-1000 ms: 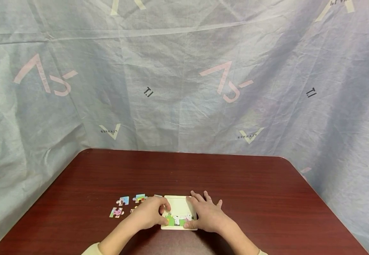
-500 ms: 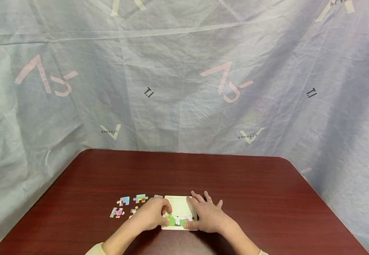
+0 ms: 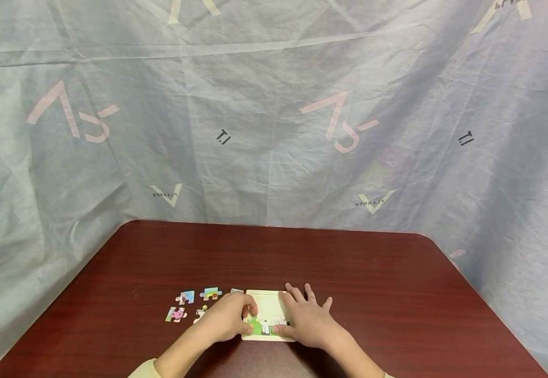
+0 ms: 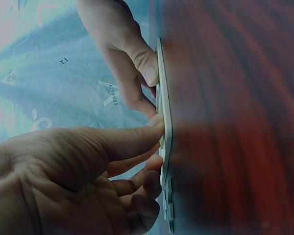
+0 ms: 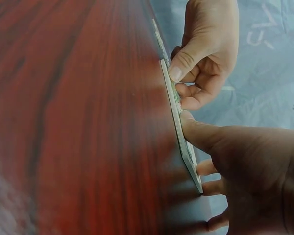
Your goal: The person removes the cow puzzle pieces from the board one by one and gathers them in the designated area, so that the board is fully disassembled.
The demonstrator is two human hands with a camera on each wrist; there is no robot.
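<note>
A pale wooden puzzle tray point(image 3: 268, 303) lies flat near the table's front, its upper part bare. Along its lower edge sit puzzle pieces showing green ground and a white animal point(image 3: 265, 326). My left hand point(image 3: 225, 316) reaches over the tray's left side, thumb and curled fingers pinching a green puzzle piece point(image 3: 257, 326) at the lower left corner. My right hand point(image 3: 309, 320) rests with fingers spread across the right edge, its thumb point(image 5: 192, 126) pressing on the lower row. That hand hides part of the tray's right side.
Left of the tray several loose puzzle pieces lie on the dark red table point(image 3: 349, 268), among them a pink one point(image 3: 176, 314), a blue one point(image 3: 186, 297) and a yellow-and-blue one point(image 3: 210, 293). The left hand partly covers others. A grey printed cloth point(image 3: 274, 173) hangs behind the table.
The left hand shifts very slightly right at the tray's lower left corner, still pinching the green puzzle piece. The right hand stays nearly in place.
</note>
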